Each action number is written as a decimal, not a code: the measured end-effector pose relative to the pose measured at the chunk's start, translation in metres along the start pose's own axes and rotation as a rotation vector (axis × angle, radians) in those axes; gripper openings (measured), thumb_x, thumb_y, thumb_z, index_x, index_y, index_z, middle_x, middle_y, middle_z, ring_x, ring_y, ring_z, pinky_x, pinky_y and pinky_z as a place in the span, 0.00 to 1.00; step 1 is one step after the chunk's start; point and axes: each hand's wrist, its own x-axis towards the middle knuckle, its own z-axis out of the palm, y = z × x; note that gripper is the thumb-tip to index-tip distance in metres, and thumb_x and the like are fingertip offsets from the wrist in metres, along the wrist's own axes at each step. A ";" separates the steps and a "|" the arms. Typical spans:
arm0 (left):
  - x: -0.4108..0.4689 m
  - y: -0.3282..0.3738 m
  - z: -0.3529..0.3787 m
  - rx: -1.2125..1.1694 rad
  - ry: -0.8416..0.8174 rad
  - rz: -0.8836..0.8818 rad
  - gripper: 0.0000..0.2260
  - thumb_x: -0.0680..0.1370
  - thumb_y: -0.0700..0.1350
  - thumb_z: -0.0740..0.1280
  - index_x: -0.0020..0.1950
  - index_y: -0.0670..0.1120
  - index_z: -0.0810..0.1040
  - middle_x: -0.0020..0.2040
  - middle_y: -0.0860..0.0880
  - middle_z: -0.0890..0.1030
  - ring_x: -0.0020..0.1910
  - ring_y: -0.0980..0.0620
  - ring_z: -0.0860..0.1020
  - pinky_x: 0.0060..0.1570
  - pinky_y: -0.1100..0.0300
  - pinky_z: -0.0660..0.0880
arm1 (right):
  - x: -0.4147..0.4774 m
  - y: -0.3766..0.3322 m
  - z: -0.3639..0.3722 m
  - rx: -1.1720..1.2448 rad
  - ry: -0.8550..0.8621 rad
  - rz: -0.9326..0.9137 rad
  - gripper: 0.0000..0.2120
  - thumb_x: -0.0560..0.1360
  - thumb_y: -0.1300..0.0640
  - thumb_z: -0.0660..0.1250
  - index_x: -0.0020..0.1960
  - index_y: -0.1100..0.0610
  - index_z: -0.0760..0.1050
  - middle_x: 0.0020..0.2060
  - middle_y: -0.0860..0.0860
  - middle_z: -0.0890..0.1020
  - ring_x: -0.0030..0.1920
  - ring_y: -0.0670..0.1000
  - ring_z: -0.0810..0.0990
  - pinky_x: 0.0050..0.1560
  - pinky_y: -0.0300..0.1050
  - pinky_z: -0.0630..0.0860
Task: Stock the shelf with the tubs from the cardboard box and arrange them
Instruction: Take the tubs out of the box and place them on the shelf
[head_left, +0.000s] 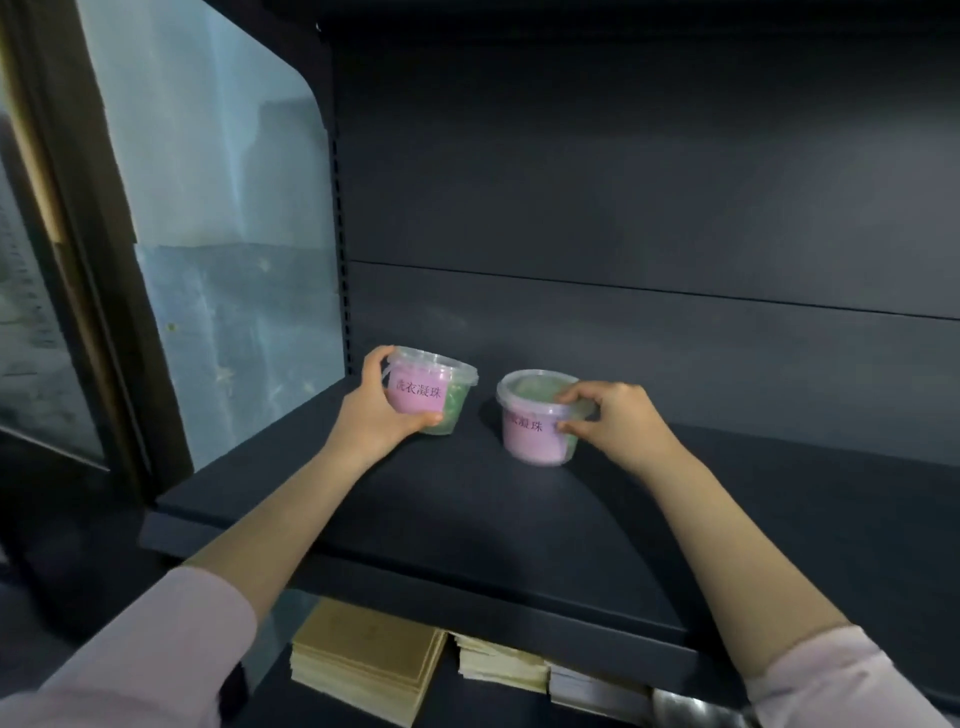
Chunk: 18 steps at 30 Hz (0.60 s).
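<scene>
Two clear plastic tubs with pink labels and green contents are at the back left of the dark shelf (467, 519). My left hand (374, 410) grips the left tub (426, 392), which is tilted toward me; whether its base touches the shelf I cannot tell. The right tub (530, 431) stands upright on the shelf. My right hand (613, 421) holds it at its rim and right side, with fingers on the lid and thumb on the wall. The two tubs stand apart with a small gap between them. The cardboard box is out of view.
A translucent side panel (223, 260) closes the shelf on the left. The dark back wall (623, 208) rises behind the tubs. The shelf surface to the right and in front of the tubs is bare. Stacks of flat paper packs (369, 660) lie on the shelf below.
</scene>
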 end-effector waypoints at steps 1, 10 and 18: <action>0.010 -0.008 0.000 0.009 -0.012 -0.007 0.44 0.62 0.52 0.80 0.70 0.57 0.57 0.58 0.50 0.77 0.53 0.51 0.78 0.50 0.60 0.72 | 0.008 -0.002 0.003 0.010 -0.012 0.022 0.10 0.69 0.59 0.75 0.49 0.53 0.81 0.52 0.45 0.82 0.56 0.50 0.78 0.51 0.37 0.68; 0.064 -0.059 0.008 0.114 -0.019 0.033 0.46 0.55 0.62 0.79 0.65 0.52 0.59 0.64 0.46 0.63 0.60 0.45 0.70 0.62 0.48 0.70 | 0.062 -0.013 0.038 0.150 -0.021 0.164 0.19 0.67 0.49 0.77 0.48 0.57 0.74 0.52 0.48 0.79 0.54 0.50 0.76 0.48 0.42 0.69; 0.086 -0.068 0.012 -0.353 -0.076 -0.051 0.32 0.65 0.59 0.76 0.59 0.51 0.62 0.60 0.50 0.75 0.56 0.57 0.77 0.56 0.59 0.76 | 0.065 0.002 0.049 0.133 0.058 0.119 0.15 0.71 0.50 0.74 0.53 0.53 0.75 0.59 0.45 0.75 0.58 0.48 0.74 0.56 0.39 0.68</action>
